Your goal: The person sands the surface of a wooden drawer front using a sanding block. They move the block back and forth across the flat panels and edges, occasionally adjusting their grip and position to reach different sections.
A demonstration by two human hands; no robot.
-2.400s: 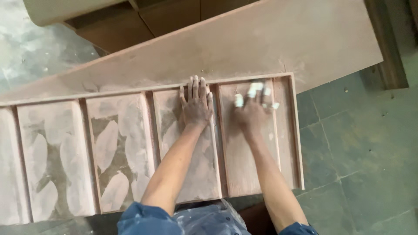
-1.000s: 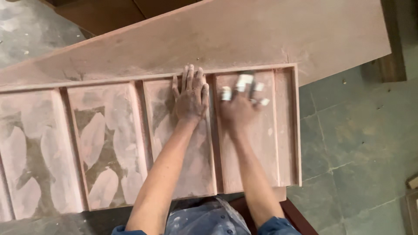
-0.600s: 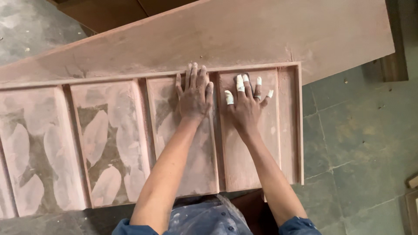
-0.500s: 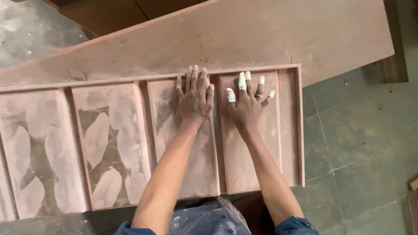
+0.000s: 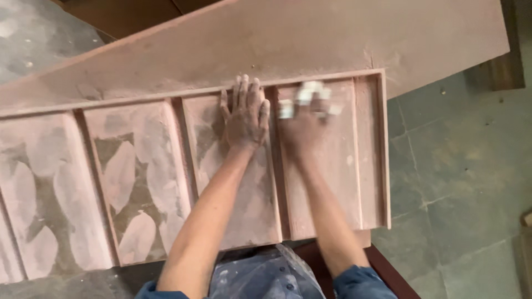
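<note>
Dust coats both bare forearms, white tape wraps the right hand (image 5: pixel 307 119) fingertips, and blue paint-flecked trousers show below.

A long reddish-brown wooden panel (image 5: pixel 327 182) lies flat under both hands, carved into a row of raised rectangular sections divided by narrow ridges and framed by a thin raised border. Pale dust coats it. The section under the left hand (image 5: pixel 245 113) is dusty and smeared; the one under the right hand (image 5: pixel 303 119), next to it, looks smoother and plainer, with a narrow strip beyond it at the panel's end. Further left of the hands, two sections show leaf-shaped pale patches on darker ground. The panel's near edge sits close to the person's body.
</note>
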